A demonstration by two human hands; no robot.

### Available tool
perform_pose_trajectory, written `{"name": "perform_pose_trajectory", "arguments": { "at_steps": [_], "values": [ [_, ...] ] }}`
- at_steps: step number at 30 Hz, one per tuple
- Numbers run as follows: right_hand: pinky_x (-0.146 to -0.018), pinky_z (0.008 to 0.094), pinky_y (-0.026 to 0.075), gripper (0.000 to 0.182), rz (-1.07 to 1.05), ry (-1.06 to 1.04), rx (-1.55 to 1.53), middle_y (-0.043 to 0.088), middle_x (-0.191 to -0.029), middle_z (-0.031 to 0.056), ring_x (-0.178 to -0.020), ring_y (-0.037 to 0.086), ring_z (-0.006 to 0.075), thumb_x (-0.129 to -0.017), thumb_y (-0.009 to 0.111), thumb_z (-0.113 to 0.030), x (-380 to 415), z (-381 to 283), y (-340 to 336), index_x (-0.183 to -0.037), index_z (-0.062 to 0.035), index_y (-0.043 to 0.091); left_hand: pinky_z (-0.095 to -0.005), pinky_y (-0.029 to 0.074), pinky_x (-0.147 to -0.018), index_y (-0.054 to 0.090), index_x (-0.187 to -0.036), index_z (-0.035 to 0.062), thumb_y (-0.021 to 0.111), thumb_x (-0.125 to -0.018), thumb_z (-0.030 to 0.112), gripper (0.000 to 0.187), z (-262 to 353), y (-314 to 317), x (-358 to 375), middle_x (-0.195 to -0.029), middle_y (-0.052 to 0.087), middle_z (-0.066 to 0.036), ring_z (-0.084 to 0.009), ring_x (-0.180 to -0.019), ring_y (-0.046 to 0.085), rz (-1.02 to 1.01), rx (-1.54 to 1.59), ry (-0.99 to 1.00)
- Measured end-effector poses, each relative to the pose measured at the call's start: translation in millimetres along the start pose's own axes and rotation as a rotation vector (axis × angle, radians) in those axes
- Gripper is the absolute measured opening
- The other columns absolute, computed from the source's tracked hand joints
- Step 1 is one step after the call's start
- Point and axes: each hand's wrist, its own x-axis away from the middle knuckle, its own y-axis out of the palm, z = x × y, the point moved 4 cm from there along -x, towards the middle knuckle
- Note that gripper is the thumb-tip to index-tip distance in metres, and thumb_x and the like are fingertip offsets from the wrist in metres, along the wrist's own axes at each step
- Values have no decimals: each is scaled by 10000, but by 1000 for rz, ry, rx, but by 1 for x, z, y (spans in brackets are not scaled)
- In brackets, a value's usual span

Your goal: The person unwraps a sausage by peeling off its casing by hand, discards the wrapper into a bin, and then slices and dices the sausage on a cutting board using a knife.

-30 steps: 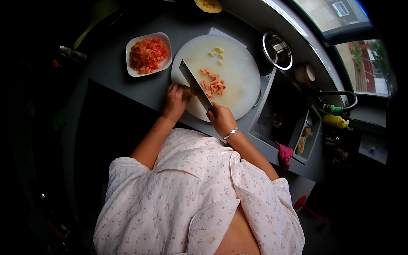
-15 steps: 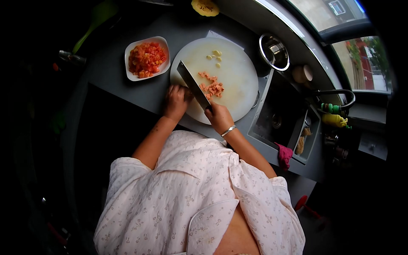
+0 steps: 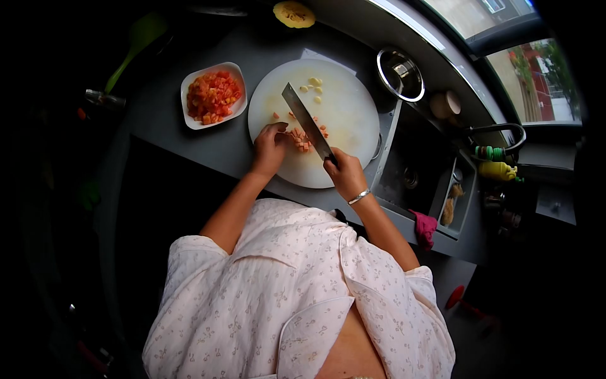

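Centre frame: right hand clamped on steel cleaver; left hand, fingers curled, gathers orange diced cubes on round white cutting board; best keep fingertips tucked.

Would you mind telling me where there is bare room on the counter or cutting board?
The board's far right half is bare. Grey counter lies free left of the dish. Crowded: the board's near middle, with left hand, knife in right hand, orange cubes.

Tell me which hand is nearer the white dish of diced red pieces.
Left. The left hand rests on the cutting board just right of the dish; the right hand, gripping the knife, is farther.
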Motion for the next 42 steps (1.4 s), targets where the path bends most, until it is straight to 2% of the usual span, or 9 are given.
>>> {"name": "perform_pose_trajectory", "arguments": {
  "at_steps": [2,7,11,13,16,30,33,37,42],
  "values": [
    [-637,438,497,224,2,-41,109,642,-749,189,-696,629,377,-833,618,-126,5,4,-4,-1045,-55,631,-304,552,-727,647,-1093,-3,608,-870,0,226,-2,-8,0,-1012,659,-97,-192,-852,687,3,88,-50],
    [-610,395,528,344,116,-245,455,649,-794,93,-678,648,303,-806,684,-161,18,-3,-22,-1140,-146,602,-307,517,-772,654,-1052,17,584,-946,74,139,48,-70,-15,-1004,665,-105,-191,-871,650,306,58,-28],
    [-558,356,523,396,105,-324,614,607,-777,33,-655,644,243,-780,731,-201,23,-3,-25,-1146,-186,581,-349,507,-848,667,-1029,17,562,-918,18,153,106,-82,-23,-1030,660,-111,-250,-923,640,153,-123,230],
    [-542,354,515,390,126,-348,640,599,-763,29,-649,641,236,-774,734,-200,24,-1,-24,-1134,-188,583,-343,492,-889,676,-1056,1,556,-857,-45,237,118,-55,-20,-1033,658,-127,-279,-994,618,-365,-152,347],
    [-519,345,503,373,159,-390,694,583,-739,24,-636,636,219,-770,729,-193,26,2,-20,-1116,-187,591,-370,489,-916,676,-1074,-4,553,-811,-63,296,112,-20,-6,-1059,645,-136,-308,-1031,595,-624,-244,391],
    [-528,317,478,429,232,-407,852,555,-728,8,-620,599,176,-746,761,-184,41,13,-17,-1152,-206,624,-385,455,-995,669,-1153,11,507,-835,-48,362,70,28,-39,-1148,624,-163,-320,-1127,566,-647,-386,345],
    [-561,318,504,346,196,-374,800,571,-719,23,-651,628,194,-787,693,-161,47,11,-26,-1127,-167,629,-393,458,-995,665,-1154,9,507,-828,-61,369,68,21,-49,-1155,623,-171,-326,-1115,577,-607,-334,267],
    [-590,358,510,414,154,-179,581,641,-781,38,-681,644,245,-736,758,-201,55,20,-36,-1132,-172,642,-388,478,-950,665,-1113,20,478,-820,-102,368,90,-19,-59,-1120,635,-156,-332,-1103,584,-116,-142,320],
    [-472,285,427,199,100,224,-188,602,-657,47,-500,538,137,-852,687,-159,54,41,-31,-1008,-36,676,-402,473,-952,649,-1142,37,488,-813,-117,397,98,-18,-34,-1152,629,-154,-323,-1107,587,-145,-129,327]
  ]
}}
